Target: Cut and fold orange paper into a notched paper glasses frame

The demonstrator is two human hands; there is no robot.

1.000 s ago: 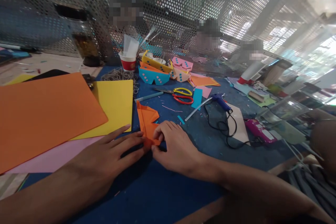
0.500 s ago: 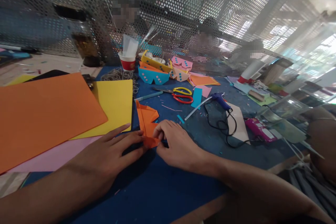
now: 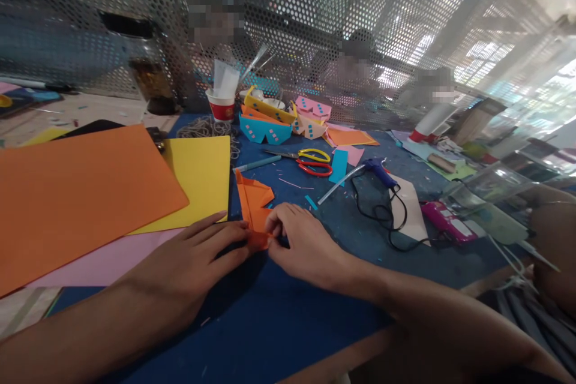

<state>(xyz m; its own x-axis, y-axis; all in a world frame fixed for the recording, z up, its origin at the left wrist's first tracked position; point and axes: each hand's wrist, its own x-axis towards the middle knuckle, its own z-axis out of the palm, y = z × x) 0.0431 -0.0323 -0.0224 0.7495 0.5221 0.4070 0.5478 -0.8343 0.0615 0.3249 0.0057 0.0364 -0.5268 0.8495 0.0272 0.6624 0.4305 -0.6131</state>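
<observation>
An orange folded paper piece [image 3: 256, 197] with a notched edge lies on the blue tabletop [image 3: 288, 336]. My left hand [image 3: 193, 258] rests with its fingers spread, the fingertips on the paper's lower left part. From the right, my right hand [image 3: 303, 243] pinches the paper's lower right edge between curled fingers and thumb. Above the paper are a light blue pen [image 3: 258, 164] and scissors [image 3: 310, 162] with yellow and red handles.
Large orange [image 3: 85, 198] and yellow [image 3: 204, 180] sheets lie left. Behind stand a red-white cup [image 3: 222, 107], a jar [image 3: 150, 72] and paper glasses [image 3: 265, 130]. A blue glue gun [image 3: 380, 173] with a black cord lies right, near a pink box [image 3: 447, 222]. A person's arm [image 3: 551, 234] is far right.
My right thumb has closed in on the paper's lower right edge. The view has shifted slightly; my left hand stays on the paper.
</observation>
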